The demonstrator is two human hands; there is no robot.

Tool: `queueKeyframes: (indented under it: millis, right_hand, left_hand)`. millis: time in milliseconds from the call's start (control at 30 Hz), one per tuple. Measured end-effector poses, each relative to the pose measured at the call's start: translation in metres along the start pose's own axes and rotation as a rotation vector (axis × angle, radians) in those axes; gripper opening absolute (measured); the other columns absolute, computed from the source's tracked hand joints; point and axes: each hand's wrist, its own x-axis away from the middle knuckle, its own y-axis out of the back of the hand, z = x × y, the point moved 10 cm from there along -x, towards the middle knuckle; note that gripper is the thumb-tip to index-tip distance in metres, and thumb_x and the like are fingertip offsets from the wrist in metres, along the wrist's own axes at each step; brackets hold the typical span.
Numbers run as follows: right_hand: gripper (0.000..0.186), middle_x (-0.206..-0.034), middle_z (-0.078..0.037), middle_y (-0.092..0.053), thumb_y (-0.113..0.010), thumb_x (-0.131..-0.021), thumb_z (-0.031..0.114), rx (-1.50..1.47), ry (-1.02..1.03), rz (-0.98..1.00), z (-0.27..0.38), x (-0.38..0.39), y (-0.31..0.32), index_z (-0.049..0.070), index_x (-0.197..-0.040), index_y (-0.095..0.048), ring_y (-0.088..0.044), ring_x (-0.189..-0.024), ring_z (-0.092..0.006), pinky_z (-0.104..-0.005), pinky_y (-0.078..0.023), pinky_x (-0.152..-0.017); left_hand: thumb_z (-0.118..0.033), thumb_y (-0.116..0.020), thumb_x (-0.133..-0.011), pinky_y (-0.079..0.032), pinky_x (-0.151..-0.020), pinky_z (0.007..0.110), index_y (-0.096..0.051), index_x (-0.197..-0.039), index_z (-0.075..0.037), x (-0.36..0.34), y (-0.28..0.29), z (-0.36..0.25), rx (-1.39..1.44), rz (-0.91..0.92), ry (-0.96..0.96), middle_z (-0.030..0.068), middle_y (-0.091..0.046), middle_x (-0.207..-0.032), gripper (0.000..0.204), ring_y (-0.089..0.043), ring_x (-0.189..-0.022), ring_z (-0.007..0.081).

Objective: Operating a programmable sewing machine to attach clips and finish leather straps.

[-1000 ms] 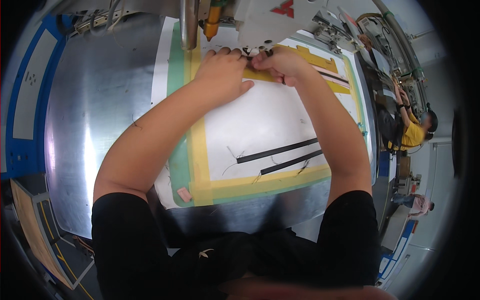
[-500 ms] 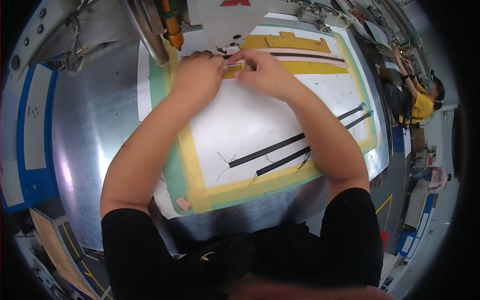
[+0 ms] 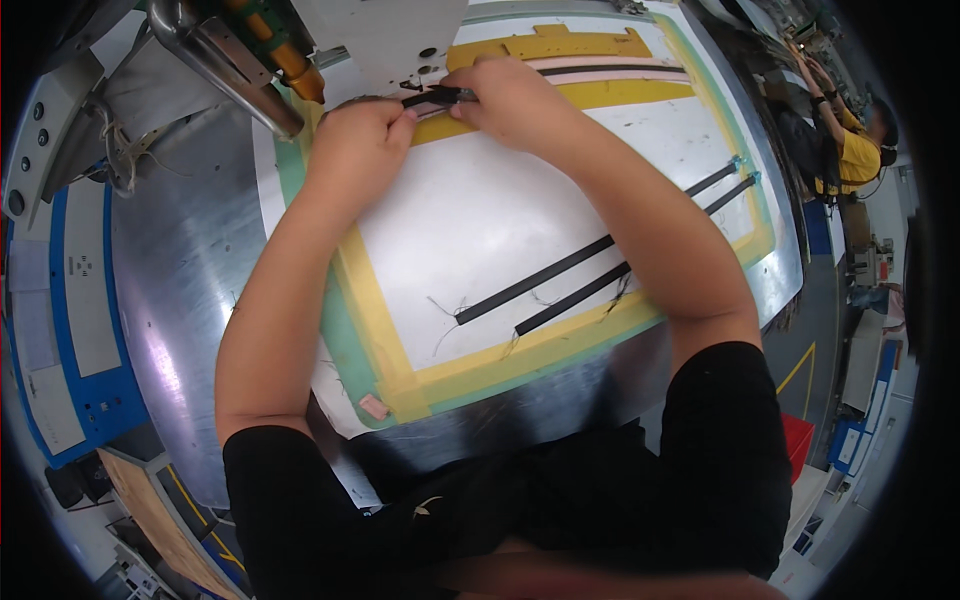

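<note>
Close under the white machine head, both my hands work at the left end of a black strip that lies along a pinkish band between mustard-yellow plates. My left hand is closed, with thumb and fingers pinched at the strip's end. My right hand is closed round a small black tool, which points left toward my left fingers; its exact kind is hard to make out. Two loose black strips with frayed thread ends lie slantwise on the white sheet, partly beneath my right forearm.
An amber-tipped cylinder and a bent metal tube hang left of my left hand. Yellow and green tape borders the sheet on a shiny metal table. A pink scrap lies at the near corner. A person in yellow works at far right.
The small black tool now shows between my hands, in my right hand. My left hand has shifted slightly left of the strip's end. The whole view has tilted a little.
</note>
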Motion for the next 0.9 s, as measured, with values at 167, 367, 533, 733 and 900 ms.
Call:
queueKeyframes:
  millis: [167, 367, 533, 733, 900]
  right_hand:
    - [0.029, -0.108, -0.021, -0.07, -0.079, -0.092, 0.023, -0.035, -0.012, -0.115, 0.002, 0.001, 0.003, 0.003, -0.114, -0.08, -0.068, -0.103, -0.0421, -0.047, -0.054, -0.092]
    - [0.028, -0.106, -0.022, -0.071, -0.08, -0.091, 0.023, -0.046, -0.006, -0.161, 0.0, -0.001, 0.0, 0.002, -0.11, -0.081, -0.068, -0.102, -0.0421, -0.0473, -0.054, -0.091]
    - [0.027, -0.105, -0.023, -0.072, -0.079, -0.091, 0.022, -0.043, -0.009, -0.159, 0.0, -0.002, 0.0, 0.002, -0.109, -0.081, -0.069, -0.1, -0.0429, -0.0477, -0.054, -0.091]
    - [0.03, -0.103, -0.024, -0.073, -0.076, -0.093, 0.023, -0.156, -0.119, -0.121, -0.015, -0.005, -0.002, 0.0, -0.113, -0.079, -0.069, -0.1, -0.0436, -0.0481, -0.054, -0.092]
    - [0.026, -0.084, -0.013, -0.069, -0.072, -0.099, 0.025, -0.462, -0.337, -0.235, -0.048, -0.001, 0.017, 0.0, -0.107, -0.074, -0.067, -0.079, -0.0278, -0.0426, -0.053, -0.074]
  left_hand:
    - [-0.029, -0.064, -0.102, -0.053, -0.075, 0.046, -0.074, -0.097, -0.002, 0.0, -0.002, 0.001, 0.002, 0.012, -0.01, 0.0223, -0.07, -0.083, 0.03, -0.067, -0.08, 0.0423]
    - [-0.028, -0.064, -0.102, -0.053, -0.076, 0.048, -0.074, -0.095, -0.002, 0.0, -0.002, -0.002, -0.024, 0.004, -0.038, 0.0228, -0.07, -0.084, 0.029, -0.067, -0.081, 0.0436]
    - [-0.027, -0.064, -0.102, -0.054, -0.076, 0.048, -0.074, -0.093, -0.002, 0.0, -0.003, -0.004, -0.032, -0.004, -0.052, 0.0228, -0.07, -0.084, 0.028, -0.068, -0.081, 0.044]
    - [-0.027, -0.066, -0.1, -0.054, -0.075, 0.048, -0.074, -0.09, -0.002, 0.001, -0.001, -0.009, -0.04, 0.0, -0.066, 0.0221, -0.071, -0.083, 0.029, -0.069, -0.08, 0.0431]
    - [-0.022, -0.069, -0.095, -0.052, -0.081, 0.047, -0.071, -0.08, -0.002, 0.012, 0.001, -0.024, -0.118, -0.052, -0.155, 0.0163, -0.07, -0.079, 0.024, -0.068, -0.08, 0.0383]
